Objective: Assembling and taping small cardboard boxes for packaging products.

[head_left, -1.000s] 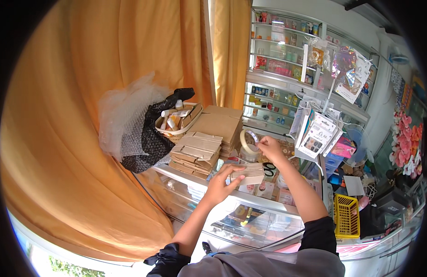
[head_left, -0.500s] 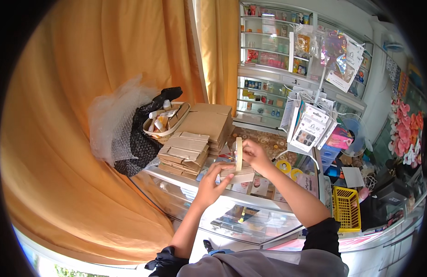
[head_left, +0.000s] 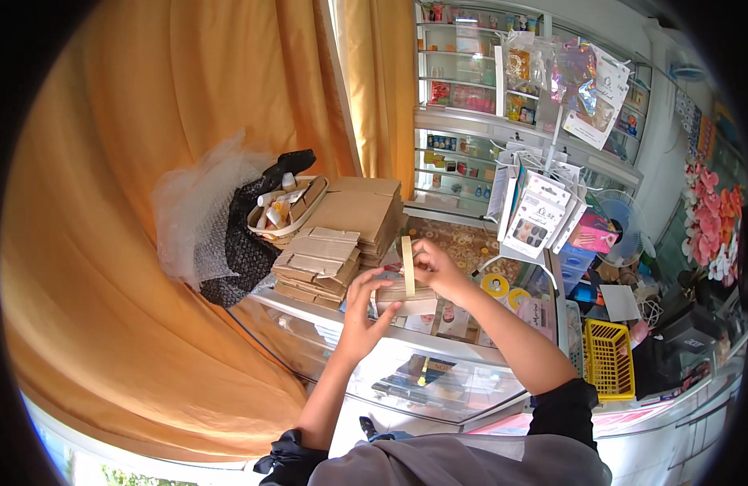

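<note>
A small brown cardboard box [head_left: 414, 304] lies on the glass counter in front of me. My left hand [head_left: 363, 320] curves around its left end, thumb on the near side and fingers over the top. My right hand [head_left: 437, 269] holds a roll of tape [head_left: 408, 267], a pale yellow ring seen almost edge-on, upright over the box top. The right fingertips are partly hidden behind the roll. Close to my left hand is a stack of folded cardboard boxes [head_left: 317, 257], with larger brown cardboard boxes [head_left: 364, 206] behind it.
A basket of small bottles [head_left: 286, 212] and black bubble wrap [head_left: 240, 243] sit at the left, beside an orange curtain [head_left: 147, 202]. Round yellow items [head_left: 495, 284] lie under the counter glass [head_left: 447, 235]. A display stand with packets [head_left: 539, 217] and a yellow basket [head_left: 609, 360] are at the right.
The tape roll, right hand and box have shifted slightly left. My left hand's fingers have lifted and spread a little. The camera view has turned slightly.
</note>
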Action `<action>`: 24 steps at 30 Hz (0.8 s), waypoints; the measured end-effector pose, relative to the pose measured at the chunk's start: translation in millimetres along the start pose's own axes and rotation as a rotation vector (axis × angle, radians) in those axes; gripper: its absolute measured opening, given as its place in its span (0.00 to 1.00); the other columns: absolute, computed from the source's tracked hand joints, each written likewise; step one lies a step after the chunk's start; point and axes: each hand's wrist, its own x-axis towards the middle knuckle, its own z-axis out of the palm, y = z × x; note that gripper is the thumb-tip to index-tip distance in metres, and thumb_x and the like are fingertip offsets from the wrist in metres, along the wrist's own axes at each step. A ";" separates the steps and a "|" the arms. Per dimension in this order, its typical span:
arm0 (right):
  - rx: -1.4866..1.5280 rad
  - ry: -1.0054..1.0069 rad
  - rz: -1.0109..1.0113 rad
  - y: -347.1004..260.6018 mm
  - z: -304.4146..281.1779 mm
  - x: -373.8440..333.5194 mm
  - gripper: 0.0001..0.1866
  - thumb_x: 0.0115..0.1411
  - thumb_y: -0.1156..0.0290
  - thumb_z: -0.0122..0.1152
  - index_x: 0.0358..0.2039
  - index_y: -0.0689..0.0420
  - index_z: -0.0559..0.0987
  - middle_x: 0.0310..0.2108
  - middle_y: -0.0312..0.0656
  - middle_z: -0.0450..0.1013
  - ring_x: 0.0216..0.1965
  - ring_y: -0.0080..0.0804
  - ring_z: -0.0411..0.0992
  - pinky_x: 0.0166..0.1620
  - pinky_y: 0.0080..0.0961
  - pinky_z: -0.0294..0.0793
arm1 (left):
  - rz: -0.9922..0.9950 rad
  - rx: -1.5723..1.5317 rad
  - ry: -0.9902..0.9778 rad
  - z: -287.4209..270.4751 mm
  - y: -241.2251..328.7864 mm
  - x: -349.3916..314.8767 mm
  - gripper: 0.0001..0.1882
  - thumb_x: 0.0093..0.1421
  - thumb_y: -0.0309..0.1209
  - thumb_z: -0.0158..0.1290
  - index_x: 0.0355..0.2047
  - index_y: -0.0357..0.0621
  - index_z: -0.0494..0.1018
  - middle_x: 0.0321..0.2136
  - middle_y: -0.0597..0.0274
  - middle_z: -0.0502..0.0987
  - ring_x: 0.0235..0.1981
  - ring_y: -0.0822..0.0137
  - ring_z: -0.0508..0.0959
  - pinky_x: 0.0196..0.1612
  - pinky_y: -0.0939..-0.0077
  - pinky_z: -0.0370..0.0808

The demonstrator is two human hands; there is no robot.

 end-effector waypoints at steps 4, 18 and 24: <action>0.008 -0.008 0.027 -0.1 -1.5 0.2 0.12 0.59 0.73 0.57 0.40 0.57 0.64 0.29 0.39 0.74 0.31 0.21 0.69 0.35 0.20 0.66 | 0.138 0.133 0.028 4.1 9.2 2.4 0.18 0.49 0.27 0.60 0.42 0.43 0.73 0.48 0.56 0.70 0.53 0.53 0.67 0.56 0.62 0.61; 0.123 0.002 0.040 8.5 2.2 1.6 0.12 0.61 0.73 0.56 0.42 0.57 0.64 0.30 0.41 0.74 0.32 0.22 0.71 0.37 0.20 0.69 | 0.112 0.127 0.037 20.6 3.9 7.5 0.11 0.49 0.25 0.58 0.35 0.42 0.77 0.44 0.60 0.73 0.48 0.57 0.69 0.51 0.64 0.64; 0.108 0.004 0.049 7.1 2.2 0.9 0.13 0.61 0.72 0.56 0.42 0.57 0.64 0.30 0.41 0.74 0.32 0.22 0.71 0.37 0.19 0.69 | 0.109 0.092 0.047 22.8 1.1 7.1 0.10 0.50 0.24 0.58 0.34 0.40 0.78 0.42 0.59 0.74 0.46 0.57 0.71 0.49 0.65 0.67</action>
